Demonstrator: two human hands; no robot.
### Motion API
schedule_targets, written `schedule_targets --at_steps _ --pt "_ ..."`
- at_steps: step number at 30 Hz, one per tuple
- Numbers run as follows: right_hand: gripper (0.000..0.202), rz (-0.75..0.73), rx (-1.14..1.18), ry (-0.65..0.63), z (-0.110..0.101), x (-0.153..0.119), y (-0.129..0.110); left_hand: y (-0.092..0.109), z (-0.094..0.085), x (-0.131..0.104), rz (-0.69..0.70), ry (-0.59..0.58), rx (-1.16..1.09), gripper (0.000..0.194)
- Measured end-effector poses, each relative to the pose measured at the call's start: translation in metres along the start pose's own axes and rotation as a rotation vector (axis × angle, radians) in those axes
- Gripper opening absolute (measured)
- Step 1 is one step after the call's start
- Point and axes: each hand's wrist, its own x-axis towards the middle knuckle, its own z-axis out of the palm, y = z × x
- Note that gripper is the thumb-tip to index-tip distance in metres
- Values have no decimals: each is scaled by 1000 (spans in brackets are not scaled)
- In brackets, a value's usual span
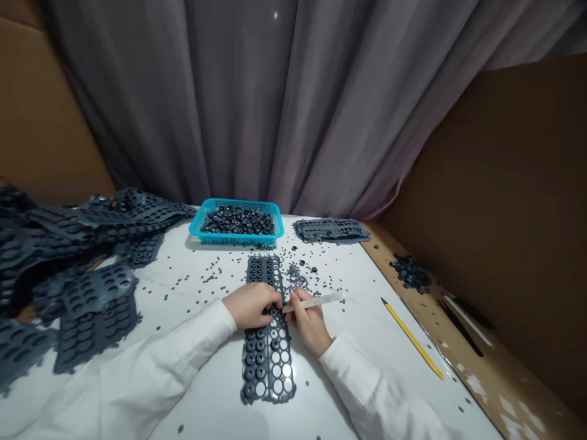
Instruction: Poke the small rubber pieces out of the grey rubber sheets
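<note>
Two grips, head view: the person's left grip [253, 304] and right grip [308, 318] sit close together at the dark strip [269, 351].
Left grip: laid across the strip from its left side, thumb and fingers bent; I cannot tell whether they pinch it.
Right grip: closed around a whitish stick [323, 299], its lower end at the strip's right edge, just beside the left fingers.
Dark strip: under the left grip, running away from the person; on the near side of the grips, ring-shaped pieces [260, 357] fill most of its left rows, while many round openings on the right show white.
Blue basket: this basket [236, 239] stands beyond the left grip, holding small black parts [238, 221].
Scattered bits: small dark discs [293, 272] lie on the tabletop [206, 397] beyond both grips.
Sheet heap: dark perforated sheets [98, 308] pile up well left of the left grip.
Yellow pencil: a pencil [413, 338] lies right of the right grip.
</note>
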Motion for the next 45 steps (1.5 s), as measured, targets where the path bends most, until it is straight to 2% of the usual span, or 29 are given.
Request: schedule_targets --at_steps 6,9,14,19,26,30,35,40,45 --pt "39 -70 -150 -44 -5 0 -10 12 0 3 31 -10 188 7" --pt "39 -70 -169 -47 -6 -1 -12 18 2 3 26 -15 248 8" --pt "38 -70 -147 -69 -7 -2 -11 17 1 4 -24 -40 196 8" --pt "38 -91 -163 -41 -9 -4 -11 11 0 4 -35 -39 137 7" --pt "38 -80 -147 -71 -9 -4 -10 6 -2 4 -35 -51 34 9" --pt "37 -94 -167 -88 -9 -4 -10 6 1 4 -19 -64 83 8" --pt "31 -194 -266 -133 -11 -6 -15 13 7 2 81 -33 222 12" --pt "26 -273 -378 -181 -11 -8 -19 19 10 2 34 -76 289 20" --pt "23 -270 -379 -195 -9 -9 -16 15 17 3 86 -69 307 26"
